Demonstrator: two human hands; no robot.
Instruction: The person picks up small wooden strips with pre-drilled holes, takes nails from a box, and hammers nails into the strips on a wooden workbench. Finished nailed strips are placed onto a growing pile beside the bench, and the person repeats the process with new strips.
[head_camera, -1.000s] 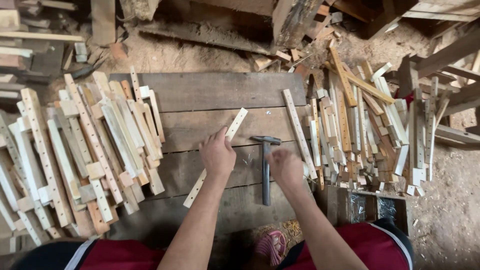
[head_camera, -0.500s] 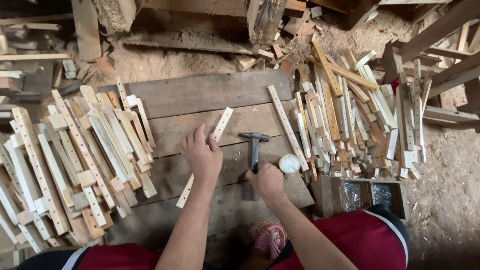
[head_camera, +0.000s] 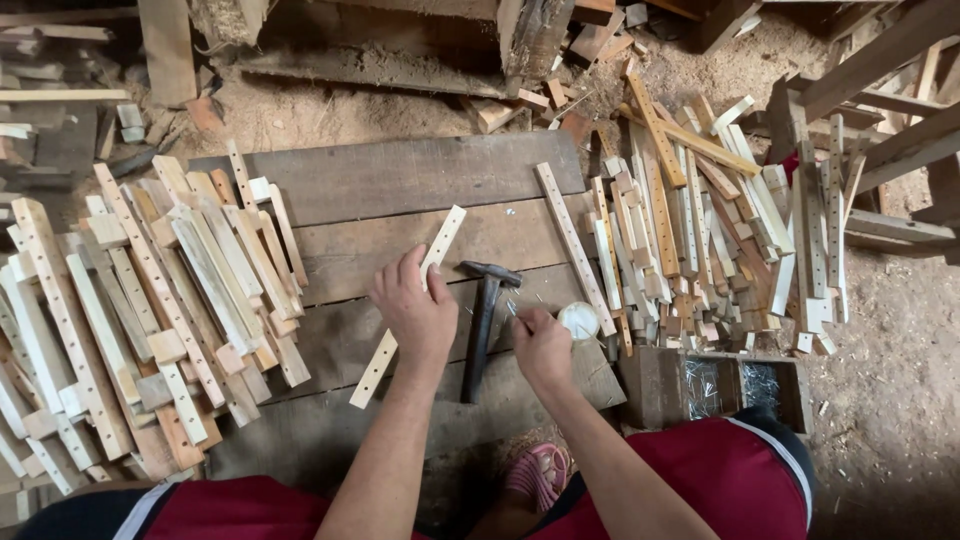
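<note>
My left hand (head_camera: 418, 310) presses down on a pale wooden slat with drilled holes (head_camera: 441, 238) that lies diagonally on the plank board (head_camera: 400, 180). A dark hammer (head_camera: 484, 318) lies on the board between my hands, head away from me. Just right of the hammer handle, my right hand (head_camera: 541, 345) rests with fingers pinched together near small nails scattered on the wood. What the fingers pinch is too small to tell. A small round white container (head_camera: 579, 320) sits beside my right hand.
A heap of drilled slats (head_camera: 130, 300) lies at the left, another pile (head_camera: 690, 230) at the right. One long slat (head_camera: 574, 246) lies apart on the board. A wooden box of nails (head_camera: 735, 385) sits by my right knee. Scrap timber and sawdust surround the board.
My right hand has moved off the hammer handle to the board beside it, near the white container. My left hand stays on the slat. The view has shifted slightly.
</note>
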